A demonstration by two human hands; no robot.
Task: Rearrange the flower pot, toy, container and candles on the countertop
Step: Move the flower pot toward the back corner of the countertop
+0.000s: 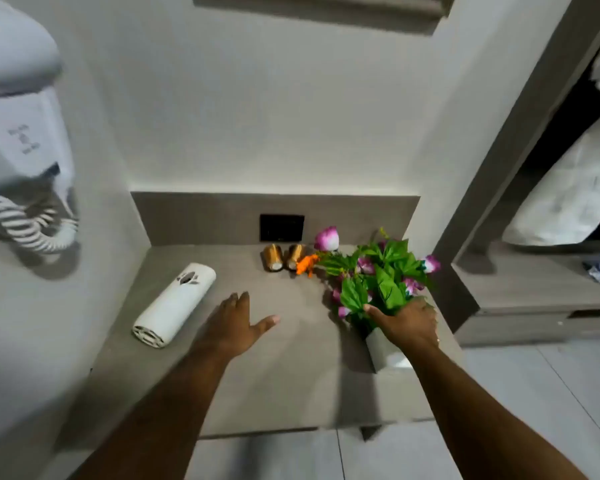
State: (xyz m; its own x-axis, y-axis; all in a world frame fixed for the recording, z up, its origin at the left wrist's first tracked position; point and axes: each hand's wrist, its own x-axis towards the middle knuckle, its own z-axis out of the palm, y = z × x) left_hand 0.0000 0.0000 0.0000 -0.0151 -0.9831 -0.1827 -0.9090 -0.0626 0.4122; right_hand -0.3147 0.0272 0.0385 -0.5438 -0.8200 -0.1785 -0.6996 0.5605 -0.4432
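Observation:
A white flower pot (385, 351) with green leaves and purple flowers (381, 271) stands at the right of the grey countertop (274, 382). My right hand (407, 322) grips the top of the pot, among the stems. Two gold candles (284, 257) stand side by side at the back, below a black wall socket. A small orange toy (306, 264) sits just right of them, touching the leaves. A white oblong container (174, 303) lies on its side at the left. My left hand (238, 323) hovers flat and open over the middle of the counter, holding nothing.
A white wall-mounted hair dryer (21, 140) with a coiled cord (25, 225) hangs on the left wall. A black socket plate (282, 227) sits in the backsplash. To the right is a grey wardrobe shelf (534, 289) with white linen above it. The counter's front edge is near me.

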